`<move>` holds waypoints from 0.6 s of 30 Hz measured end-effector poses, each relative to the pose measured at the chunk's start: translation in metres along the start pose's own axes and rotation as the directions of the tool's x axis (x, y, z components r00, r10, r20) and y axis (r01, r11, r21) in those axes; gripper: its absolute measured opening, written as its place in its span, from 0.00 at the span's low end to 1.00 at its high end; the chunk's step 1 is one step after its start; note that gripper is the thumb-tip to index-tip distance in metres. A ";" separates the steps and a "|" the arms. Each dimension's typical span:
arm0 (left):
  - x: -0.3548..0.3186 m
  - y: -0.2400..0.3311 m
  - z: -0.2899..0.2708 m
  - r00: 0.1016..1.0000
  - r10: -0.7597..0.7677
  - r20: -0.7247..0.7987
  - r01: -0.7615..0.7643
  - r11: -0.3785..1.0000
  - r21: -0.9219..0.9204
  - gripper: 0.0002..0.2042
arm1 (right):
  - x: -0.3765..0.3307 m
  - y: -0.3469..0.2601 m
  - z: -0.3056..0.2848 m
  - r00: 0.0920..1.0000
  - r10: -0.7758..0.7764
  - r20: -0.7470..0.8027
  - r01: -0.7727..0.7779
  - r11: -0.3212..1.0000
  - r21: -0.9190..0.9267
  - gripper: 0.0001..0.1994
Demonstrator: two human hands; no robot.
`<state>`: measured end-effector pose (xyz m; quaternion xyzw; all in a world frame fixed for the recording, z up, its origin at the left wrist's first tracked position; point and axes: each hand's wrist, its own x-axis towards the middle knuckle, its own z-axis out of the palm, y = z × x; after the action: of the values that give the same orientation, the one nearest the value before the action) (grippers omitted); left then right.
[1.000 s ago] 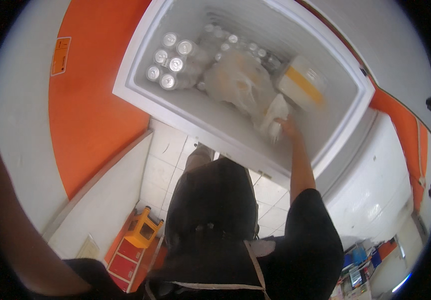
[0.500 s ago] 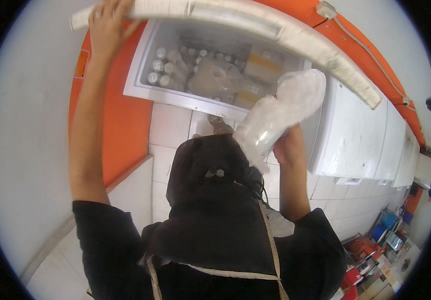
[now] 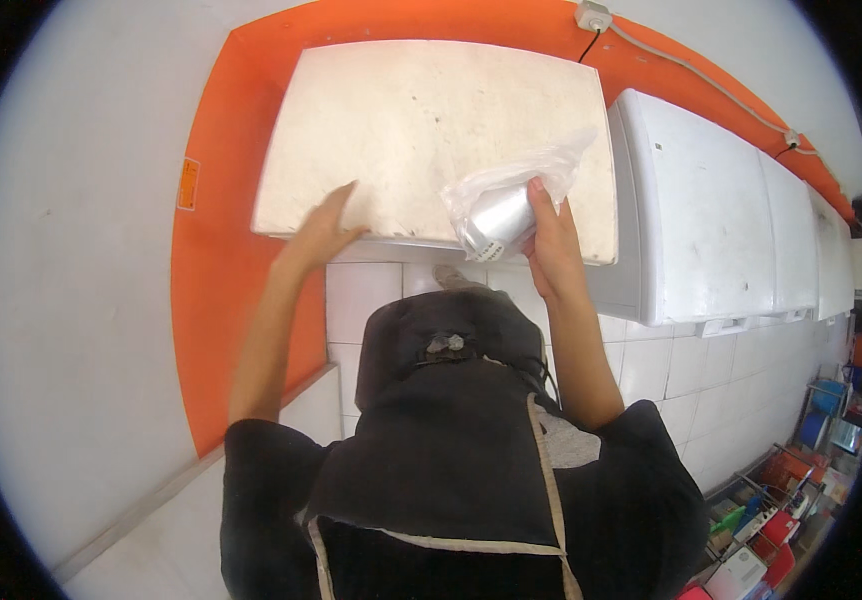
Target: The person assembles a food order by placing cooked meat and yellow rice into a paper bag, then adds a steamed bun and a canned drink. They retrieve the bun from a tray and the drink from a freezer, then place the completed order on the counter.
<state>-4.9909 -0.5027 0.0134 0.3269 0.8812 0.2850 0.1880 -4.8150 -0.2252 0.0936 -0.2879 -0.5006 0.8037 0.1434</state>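
The chest freezer's white lid is down, so what lies inside is hidden. At the front left part of the lid is my left hand, slightly blurred, its thumb and fingers spread and nothing in it. My right hand grips a silver can wrapped in a clear plastic bag. The can is tilted above the front right part of the lid, with loose bag film sticking up beyond my fingers.
More white chest freezers stand in a row to the right. An orange-painted wall runs behind and left, with a cable and a socket box. Assorted goods crowd the lower right. Underfoot are white floor tiles.
The freezer lid has come down from raised, covering the cans and packages inside. My left hand has dropped from the lid's raised edge to its front. The bagged can has shifted left.
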 end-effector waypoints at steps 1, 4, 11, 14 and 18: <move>-0.003 0.030 0.005 0.993 0.084 -0.078 -0.096 0.981 -0.167 0.38 | 0.000 0.003 0.004 1.000 -0.025 0.005 0.025 0.998 -0.049 0.31; -0.025 0.118 0.025 0.992 0.049 -0.120 -0.110 0.807 -0.580 0.39 | 0.002 0.011 0.015 0.983 -0.172 0.067 0.182 0.966 -0.184 0.30; -0.009 0.148 0.043 0.996 -0.087 -0.021 -0.010 0.118 -0.993 0.40 | 0.005 -0.004 0.024 0.983 -0.149 0.103 0.163 0.976 -0.143 0.17; -0.019 0.134 0.052 0.999 0.025 0.033 0.036 -0.180 -0.983 0.39 | 0.004 -0.016 0.031 0.933 -0.273 0.235 0.332 0.905 -0.267 0.14; -0.023 0.128 0.060 0.993 0.121 -0.013 0.023 -0.297 -0.955 0.40 | 0.005 -0.024 0.044 0.903 -0.323 0.282 0.404 0.862 -0.306 0.13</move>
<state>-4.8831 -0.4156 0.0508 0.0910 0.2699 0.8703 0.4018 -4.8474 -0.2435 0.1278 -0.1175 -0.6964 0.6843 0.1817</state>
